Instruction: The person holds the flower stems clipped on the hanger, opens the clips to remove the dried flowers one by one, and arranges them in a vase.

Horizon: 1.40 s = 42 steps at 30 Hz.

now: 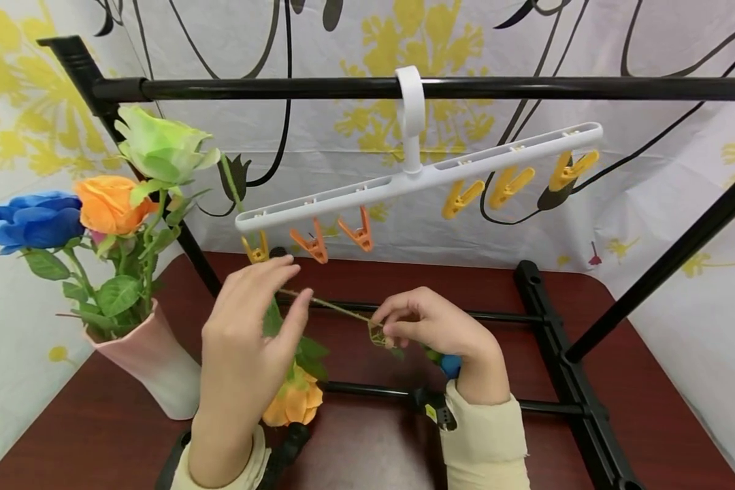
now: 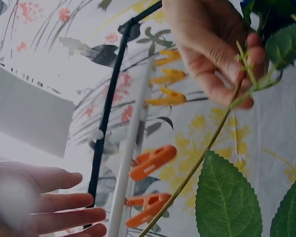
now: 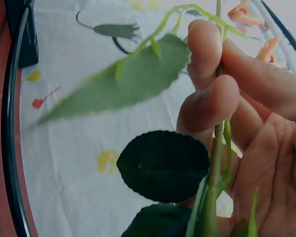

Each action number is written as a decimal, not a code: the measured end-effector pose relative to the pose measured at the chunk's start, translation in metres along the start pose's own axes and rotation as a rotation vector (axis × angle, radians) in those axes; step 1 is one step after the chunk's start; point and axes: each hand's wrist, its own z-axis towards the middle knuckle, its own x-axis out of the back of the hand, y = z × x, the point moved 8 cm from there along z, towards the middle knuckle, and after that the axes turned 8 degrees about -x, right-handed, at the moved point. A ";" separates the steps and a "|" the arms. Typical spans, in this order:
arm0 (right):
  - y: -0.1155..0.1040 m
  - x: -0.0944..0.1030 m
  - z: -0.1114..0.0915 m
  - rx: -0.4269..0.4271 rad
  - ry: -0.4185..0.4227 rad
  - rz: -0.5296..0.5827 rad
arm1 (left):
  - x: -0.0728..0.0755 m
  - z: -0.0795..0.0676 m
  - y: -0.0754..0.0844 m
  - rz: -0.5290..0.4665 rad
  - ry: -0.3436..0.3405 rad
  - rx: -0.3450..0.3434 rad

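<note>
My right hand pinches the thin stem of an artificial flower between thumb and fingertips. In the right wrist view, green leaves hang along this stem. A blue bloom shows partly behind the right wrist. My left hand is raised, fingers extended and holding nothing, near the left end of a white clip hanger. A yellow clip there is just above its fingers. Below, an orange-yellow rose hangs head down, its stem partly hidden by the left hand.
The hanger hooks over a black rack bar; orange clips and yellow clips line it. At left, a pink-white vase holds blue, orange and pale green roses. Black rack feet and crossbars stand on the dark red table.
</note>
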 end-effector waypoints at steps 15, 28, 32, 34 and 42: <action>-0.038 -0.033 0.012 0.018 -0.034 0.040 | -0.034 -0.009 0.014 -0.162 -0.328 -0.131; -0.050 -0.031 0.004 0.102 -0.054 0.066 | -0.060 -0.017 0.002 -0.155 -0.542 -0.109; -0.052 -0.031 0.003 0.113 -0.061 0.072 | -0.063 -0.018 -0.002 -0.163 -0.568 -0.103; -0.052 -0.030 0.003 0.113 -0.057 0.069 | -0.065 -0.018 -0.003 -0.173 -0.589 -0.094; -0.055 -0.033 0.000 0.130 -0.043 0.028 | -0.070 -0.023 -0.004 -0.176 -0.683 -0.087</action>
